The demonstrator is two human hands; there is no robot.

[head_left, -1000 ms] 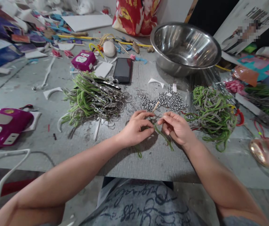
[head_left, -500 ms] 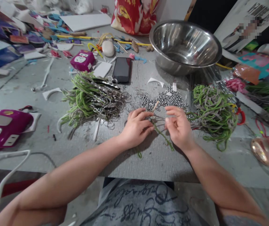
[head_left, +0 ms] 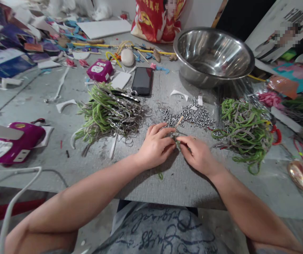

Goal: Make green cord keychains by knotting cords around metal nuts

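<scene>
Thin green cord (head_left: 177, 144) pinched between both hands at bench centre, near front edge; only a short bit visible at the fingertips, another green end (head_left: 160, 174) poking out under left wrist toward the front edge. Long axis roughly away-to-near, mostly hidden by hands. Small wooden stick (head_left: 178, 122) just beyond the fingers, tilted, tip toward far right.

Left hand (head_left: 156, 146) curled, fingers closed on the cord, thumb side against right fingertips. Right hand (head_left: 197, 155) likewise pinched shut on the cord, knuckles up, touching left hand.

Scatter of small silver metal beads (head_left: 194, 115) on grey textured bench (head_left: 178, 180) just beyond hands. Heap of green and grey cords with metal rings (head_left: 106, 113) to the left, near. Loose heap of green and grey cords (head_left: 244, 128) to the right, near. Black phone (head_left: 142, 80) lying flat further back. Large steel bowl (head_left: 215, 56) far right, behind beads. Magenta box (head_left: 100, 70) beside phone. Magenta device (head_left: 11, 143) at left edge, white cable (head_left: 13, 204) below it. Red printed bag (head_left: 158, 17) at the back.
</scene>
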